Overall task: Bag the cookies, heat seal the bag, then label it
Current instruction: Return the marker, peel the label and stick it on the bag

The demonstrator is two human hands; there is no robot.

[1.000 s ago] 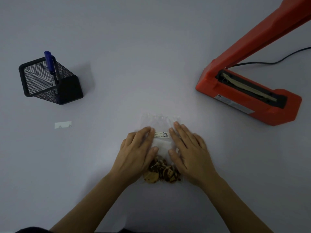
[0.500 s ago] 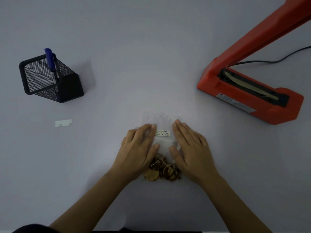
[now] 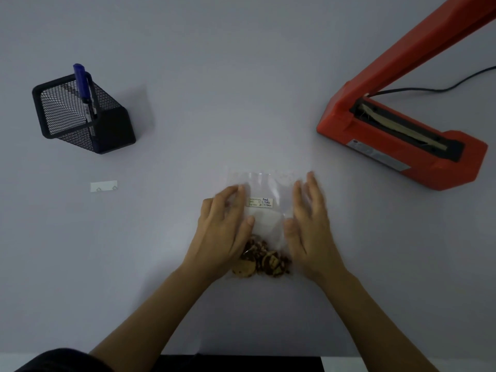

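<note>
Bag [image 3: 264, 200] between pen holder [image 3: 83, 115] left, heat sealer [image 3: 397, 135] right.

Clear glossy plastic bag [image 3: 268, 183] — black wire-mesh holder [image 3: 80, 116] — matt table [image 3: 214, 76].

mesh pen holder [image 3: 80, 116], blue marker [image 3: 82, 87]

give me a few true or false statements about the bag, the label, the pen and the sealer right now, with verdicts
1. The label is stuck on the clear bag. True.
2. The cookies sit at the bag's far end, by the sealer. False: they are bunched at the near end, between the wrists.
3. The heat sealer has its arm raised. True.
4. The blue pen lies loose on the table. False: it stands in the black mesh holder.
5. The right hand holds the pen. False: it is open beside the bag, like the left hand.
</note>
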